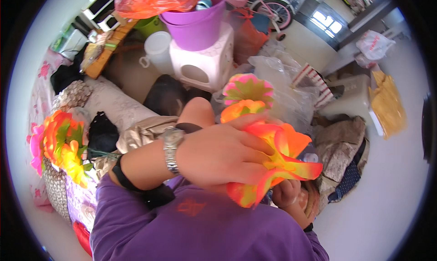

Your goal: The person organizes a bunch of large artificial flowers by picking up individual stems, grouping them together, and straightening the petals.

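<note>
My left hand (222, 151), with a metal watch on its wrist, reaches across my front to a large orange, yellow and red artificial flower (283, 158). Its thumb and fingers lie around the petals, with the fingertips partly hidden among them. Just under the bloom, my right hand (287, 192) is curled up close to it; the petals cover part of this hand and whatever stem it grips. Beyond the left hand are an orange artificial flower (243, 110) and a pink one with green leaves (249, 88).
More artificial flowers (65, 141) are at my left. A purple bucket (194, 28) rests on a white plastic stool (205, 63) ahead, beside a lidded white pail (158, 49). Clear plastic bags (283, 83) and a patterned cloth bag (341, 148) lie to the right.
</note>
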The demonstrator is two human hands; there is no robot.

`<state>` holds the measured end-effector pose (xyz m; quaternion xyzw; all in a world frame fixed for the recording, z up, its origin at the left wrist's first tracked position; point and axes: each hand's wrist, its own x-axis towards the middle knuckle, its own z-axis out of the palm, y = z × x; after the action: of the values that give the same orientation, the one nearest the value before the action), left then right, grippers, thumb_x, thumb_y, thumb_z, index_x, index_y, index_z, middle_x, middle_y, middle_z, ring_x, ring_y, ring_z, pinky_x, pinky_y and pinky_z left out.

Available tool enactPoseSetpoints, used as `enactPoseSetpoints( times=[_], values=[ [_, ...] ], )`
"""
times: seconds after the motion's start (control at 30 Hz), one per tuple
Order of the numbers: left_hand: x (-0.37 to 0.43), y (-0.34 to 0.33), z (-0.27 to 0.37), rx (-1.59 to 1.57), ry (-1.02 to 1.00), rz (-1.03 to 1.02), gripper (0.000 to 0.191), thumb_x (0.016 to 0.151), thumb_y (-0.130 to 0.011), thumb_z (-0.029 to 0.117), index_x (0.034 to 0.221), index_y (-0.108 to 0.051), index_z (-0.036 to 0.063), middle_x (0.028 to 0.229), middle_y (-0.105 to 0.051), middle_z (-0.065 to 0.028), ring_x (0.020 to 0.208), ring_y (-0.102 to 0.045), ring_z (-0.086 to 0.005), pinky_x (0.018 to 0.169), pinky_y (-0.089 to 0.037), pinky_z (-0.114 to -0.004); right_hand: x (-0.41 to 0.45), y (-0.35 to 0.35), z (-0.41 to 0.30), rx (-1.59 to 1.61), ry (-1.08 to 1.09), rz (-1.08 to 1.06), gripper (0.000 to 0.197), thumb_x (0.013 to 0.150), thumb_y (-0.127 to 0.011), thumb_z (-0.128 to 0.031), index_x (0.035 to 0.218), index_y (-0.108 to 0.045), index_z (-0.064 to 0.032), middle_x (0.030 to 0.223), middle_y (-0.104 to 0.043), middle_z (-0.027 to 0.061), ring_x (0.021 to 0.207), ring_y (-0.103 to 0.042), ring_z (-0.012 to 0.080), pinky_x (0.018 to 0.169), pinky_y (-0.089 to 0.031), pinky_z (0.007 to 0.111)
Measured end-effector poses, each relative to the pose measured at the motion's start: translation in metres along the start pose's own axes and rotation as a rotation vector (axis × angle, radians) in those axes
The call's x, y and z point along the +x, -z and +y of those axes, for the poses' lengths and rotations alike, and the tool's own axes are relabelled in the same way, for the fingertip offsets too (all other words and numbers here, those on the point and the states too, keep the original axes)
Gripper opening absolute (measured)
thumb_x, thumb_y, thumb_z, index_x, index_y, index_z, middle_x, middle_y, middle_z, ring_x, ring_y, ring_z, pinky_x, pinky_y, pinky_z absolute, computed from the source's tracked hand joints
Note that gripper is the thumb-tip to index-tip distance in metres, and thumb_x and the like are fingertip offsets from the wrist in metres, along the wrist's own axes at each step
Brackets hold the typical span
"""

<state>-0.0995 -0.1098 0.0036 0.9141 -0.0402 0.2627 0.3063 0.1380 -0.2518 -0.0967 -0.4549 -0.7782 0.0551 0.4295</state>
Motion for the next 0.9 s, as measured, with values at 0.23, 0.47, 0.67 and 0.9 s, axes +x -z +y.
enactPoseSetpoints(
  times=[0.23, 0.47, 0.67, 0.9],
  values=[
    [-0.005, -0.017, -0.004, 0.027, 0.106, -0.113, 0.048, 0.066, -0.069, 0.028, 0.107, -0.058, 0.0045, 0.092, -0.065, -0.0111, 0.097, -0.061, -0.0307, 0.103, -0.028, -0.056, -0.027, 0.01, 0.007, -0.062, -0.083, -0.158, 0.017, 0.067, -0.061, 0.0, 0.084, -0.062, 0.0012, 0.075, -0.06, 0.0139, 0.058, -0.055, 0.0309, 0.054, -0.044, 0.036],
    [-0.011, -0.028, -0.007, 0.081, 0.232, -0.073, 0.036, 0.068, -0.069, 0.025, 0.097, -0.058, 0.0069, 0.086, -0.064, -0.0086, 0.09, -0.062, -0.0288, 0.102, -0.029, -0.054, -0.026, 0.009, 0.008, -0.094, -0.12, -0.233, 0.017, 0.069, -0.06, 0.001, 0.086, -0.06, 0.0007, 0.069, -0.055, 0.0135, 0.058, -0.053, 0.032, 0.054, -0.042, 0.038],
    [-0.02, -0.044, -0.018, -0.078, 0.353, 0.122, 0.029, 0.07, -0.071, 0.02, 0.09, -0.054, 0.0078, 0.076, -0.059, -0.0106, 0.077, -0.059, -0.0336, 0.08, -0.045, -0.042, -0.02, 0.012, -0.003, -0.165, -0.214, -0.219, 0.017, 0.072, -0.06, -0.001, 0.088, -0.059, 0.0007, 0.07, -0.056, 0.0149, 0.061, -0.054, 0.0348, 0.054, -0.041, 0.04],
    [-0.036, -0.052, -0.035, 0.003, 0.555, 0.24, 0.033, 0.074, -0.071, 0.012, 0.105, -0.06, 0.0058, 0.097, -0.063, -0.0122, 0.088, -0.062, -0.027, 0.076, -0.049, -0.034, 0.007, 0.005, -0.005, -0.139, -0.366, -0.338, 0.015, 0.076, -0.059, -0.007, 0.09, -0.06, -0.0027, 0.069, -0.057, 0.0116, 0.06, -0.056, 0.0317, 0.053, -0.043, 0.041]
  ],
)
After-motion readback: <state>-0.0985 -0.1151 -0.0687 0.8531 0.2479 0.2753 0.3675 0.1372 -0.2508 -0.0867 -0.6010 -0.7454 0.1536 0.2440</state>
